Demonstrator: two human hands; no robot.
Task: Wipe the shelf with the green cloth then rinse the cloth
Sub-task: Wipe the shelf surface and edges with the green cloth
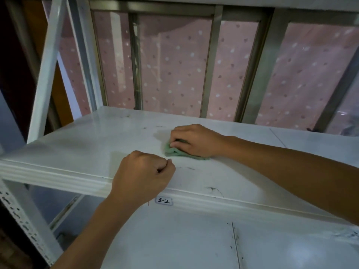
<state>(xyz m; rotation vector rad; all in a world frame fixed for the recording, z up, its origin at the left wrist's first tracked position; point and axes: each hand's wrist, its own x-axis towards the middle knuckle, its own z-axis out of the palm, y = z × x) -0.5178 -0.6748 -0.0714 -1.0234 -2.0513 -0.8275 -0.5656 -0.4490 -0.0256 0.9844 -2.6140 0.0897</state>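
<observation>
A white metal shelf [81, 144] runs across the middle of the head view, with dark scuffs and a damp patch on it. A folded green cloth [175, 151] lies on the shelf, mostly covered by my right hand [196, 139], whose curled fingers grip it and press it down. My left hand [143, 171] rests on the shelf's front edge as a closed fist with nothing in it.
A label reading "3-2" [164, 200] is stuck on the shelf's front lip. A lower white shelf [194, 239] lies below. White uprights [48, 68] stand at the left. Behind is a metal-framed window [211, 61] with a pink spotted curtain.
</observation>
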